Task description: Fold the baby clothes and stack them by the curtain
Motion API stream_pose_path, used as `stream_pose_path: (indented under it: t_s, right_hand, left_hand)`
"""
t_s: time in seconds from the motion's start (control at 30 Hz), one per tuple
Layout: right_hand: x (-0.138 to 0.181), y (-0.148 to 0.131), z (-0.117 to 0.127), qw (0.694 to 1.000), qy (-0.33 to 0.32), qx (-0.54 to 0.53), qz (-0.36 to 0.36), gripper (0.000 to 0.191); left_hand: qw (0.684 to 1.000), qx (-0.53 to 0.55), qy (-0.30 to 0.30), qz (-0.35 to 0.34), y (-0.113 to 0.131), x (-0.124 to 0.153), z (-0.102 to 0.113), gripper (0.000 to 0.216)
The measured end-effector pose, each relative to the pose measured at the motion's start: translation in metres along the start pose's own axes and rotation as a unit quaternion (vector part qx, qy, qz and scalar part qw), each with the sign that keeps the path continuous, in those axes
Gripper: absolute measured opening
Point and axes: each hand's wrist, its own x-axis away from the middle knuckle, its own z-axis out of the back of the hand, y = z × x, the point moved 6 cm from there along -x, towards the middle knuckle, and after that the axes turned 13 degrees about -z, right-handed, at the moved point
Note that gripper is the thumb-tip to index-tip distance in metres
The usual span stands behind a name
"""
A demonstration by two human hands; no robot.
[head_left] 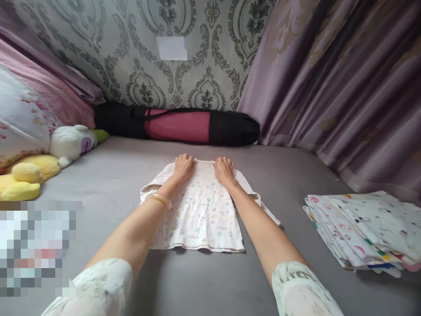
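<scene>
A small white printed garment (pixel 200 210) lies flat on the grey bed sheet (pixel 115 184) in the middle of the view. Both my arms reach out over it. My left hand (pixel 183 167) rests on the garment's far edge, fingers curled down onto the cloth. My right hand (pixel 224 169) lies beside it on the same far edge, fingers also bent onto the fabric. A pale bangle (pixel 159 199) sits on my left wrist. Whether the fingers pinch the cloth or only press on it does not show.
A stack of folded printed cloths (pixel 365 230) lies at the right. A black and pink rolled bag (pixel 177 124) runs along the wall behind. Plush toys (pixel 42 162) and a floral pillow (pixel 19 114) sit at the left. Purple curtains (pixel 345 87) hang on the right.
</scene>
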Motion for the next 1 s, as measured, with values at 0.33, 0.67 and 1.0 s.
stream_pose_path:
  t_s: [0.33,0.67,1.0]
  right_hand:
    - [0.000,0.053,0.060,0.996,-0.006,-0.080,-0.027,0.033]
    - [0.102,0.190,0.093,0.975,-0.186,-0.005,-0.124,0.023]
    - [0.125,0.176,0.087,0.965,-0.240,-0.018,-0.102,0.016]
  left_hand:
    - [1.000,-0.012,0.008,0.012,0.014,0.000,0.015,0.037]
    - [0.977,0.139,-0.009,-0.163,0.121,-0.015,0.008,0.027]
    - [0.957,0.211,0.059,-0.190,0.141,-0.013,-0.023,0.035]
